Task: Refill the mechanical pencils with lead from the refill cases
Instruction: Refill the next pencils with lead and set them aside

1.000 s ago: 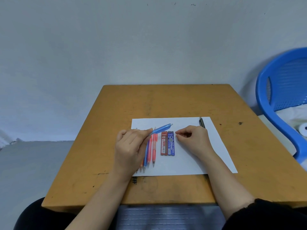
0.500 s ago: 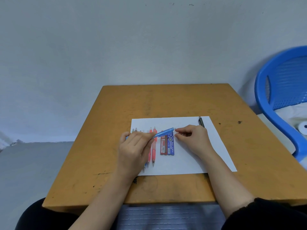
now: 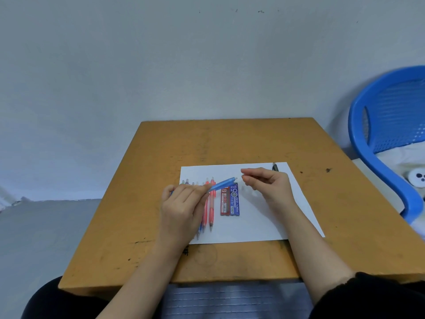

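My left hand (image 3: 184,208) grips a blue mechanical pencil (image 3: 222,184), tilted with its pale top end pointing up and to the right. My right hand (image 3: 268,184) hovers just right of that end, a small gap away, thumb and forefinger pinched together; I see nothing between them. Under my left hand, several red and blue mechanical pencils (image 3: 211,203) lie in a row on a white paper sheet (image 3: 257,222). A red lead refill case (image 3: 224,201) and a blue lead refill case (image 3: 234,200) lie side by side to their right.
The paper lies on a worn orange-brown table (image 3: 230,143). A black pen (image 3: 275,167) peeks out behind my right hand at the paper's far edge. A blue plastic chair (image 3: 386,134) stands to the right of the table.
My right hand touched the pencil's top end half a second ago and has now lifted slightly up and right, away from it. My left hand has kept hold of the pencil.
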Motion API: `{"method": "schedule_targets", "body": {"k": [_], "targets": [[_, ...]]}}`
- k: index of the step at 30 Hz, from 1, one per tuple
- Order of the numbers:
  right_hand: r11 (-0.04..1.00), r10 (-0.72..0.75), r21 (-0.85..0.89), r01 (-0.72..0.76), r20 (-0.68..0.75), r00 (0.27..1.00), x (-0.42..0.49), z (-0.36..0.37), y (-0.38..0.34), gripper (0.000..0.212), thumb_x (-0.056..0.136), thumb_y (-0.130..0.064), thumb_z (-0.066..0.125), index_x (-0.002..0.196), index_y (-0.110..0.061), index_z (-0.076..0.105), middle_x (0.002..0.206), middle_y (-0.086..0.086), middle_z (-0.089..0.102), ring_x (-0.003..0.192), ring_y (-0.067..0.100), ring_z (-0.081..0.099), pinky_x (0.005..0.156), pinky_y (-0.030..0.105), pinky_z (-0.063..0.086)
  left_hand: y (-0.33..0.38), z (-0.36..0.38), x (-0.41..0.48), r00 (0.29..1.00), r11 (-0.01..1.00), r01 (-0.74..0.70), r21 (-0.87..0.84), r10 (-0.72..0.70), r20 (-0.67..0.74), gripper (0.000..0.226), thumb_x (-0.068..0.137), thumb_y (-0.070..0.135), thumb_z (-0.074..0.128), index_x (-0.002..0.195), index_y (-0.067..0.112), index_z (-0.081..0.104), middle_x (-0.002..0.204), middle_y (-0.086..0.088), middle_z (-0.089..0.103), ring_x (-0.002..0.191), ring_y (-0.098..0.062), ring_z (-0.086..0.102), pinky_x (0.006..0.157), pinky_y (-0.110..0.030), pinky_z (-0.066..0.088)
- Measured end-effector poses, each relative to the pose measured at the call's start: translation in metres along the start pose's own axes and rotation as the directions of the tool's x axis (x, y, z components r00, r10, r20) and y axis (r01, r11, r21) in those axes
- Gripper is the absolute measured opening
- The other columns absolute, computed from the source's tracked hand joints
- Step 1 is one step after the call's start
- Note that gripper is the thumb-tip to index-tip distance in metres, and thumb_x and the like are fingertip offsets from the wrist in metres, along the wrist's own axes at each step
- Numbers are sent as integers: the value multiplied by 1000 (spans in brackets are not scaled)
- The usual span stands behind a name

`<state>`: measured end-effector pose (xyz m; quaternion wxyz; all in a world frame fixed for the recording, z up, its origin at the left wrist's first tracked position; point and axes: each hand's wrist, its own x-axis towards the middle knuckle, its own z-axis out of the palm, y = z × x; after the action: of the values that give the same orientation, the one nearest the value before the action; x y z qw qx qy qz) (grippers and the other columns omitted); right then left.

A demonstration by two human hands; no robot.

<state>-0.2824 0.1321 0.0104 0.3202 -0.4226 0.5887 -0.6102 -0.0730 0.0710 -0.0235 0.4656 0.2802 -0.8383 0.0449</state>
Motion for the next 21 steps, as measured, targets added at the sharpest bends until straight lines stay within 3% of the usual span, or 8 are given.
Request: {"method": "schedule_targets", "body": {"k": [9, 15, 21], "targets": [[999, -30, 41, 27, 88, 996, -5, 3, 0, 10, 81, 2, 67, 88, -3, 71, 70, -9, 70, 69, -1, 61, 60, 11, 45, 1, -1, 1, 999, 999, -43, -20, 43, -6, 18, 92, 21, 61, 101, 11, 73, 91, 3, 72, 85, -13, 62, 78, -27, 33], [999, -19, -31, 22, 101, 995, -4, 5, 3, 5, 84, 0, 66, 86, -3, 68, 67, -10, 67, 65, -4, 58, 59, 10, 44, 0, -1, 0, 999, 999, -46, -23, 46, -9, 17, 90, 20, 63, 101, 11, 73, 91, 2, 72, 86, -12, 61, 78, -27, 34], [996, -13, -82, 19, 71, 997, -3, 6, 4, 14, 85, 3, 64, 80, -10, 67, 70, -8, 66, 66, -5, 58, 62, 9, 44, 2, 0, -1, 998, 999, -53, 8, 53, -23, 17, 82, 12, 73, 99, 12, 73, 90, 2, 73, 83, -14, 64, 75, -34, 39]]}}
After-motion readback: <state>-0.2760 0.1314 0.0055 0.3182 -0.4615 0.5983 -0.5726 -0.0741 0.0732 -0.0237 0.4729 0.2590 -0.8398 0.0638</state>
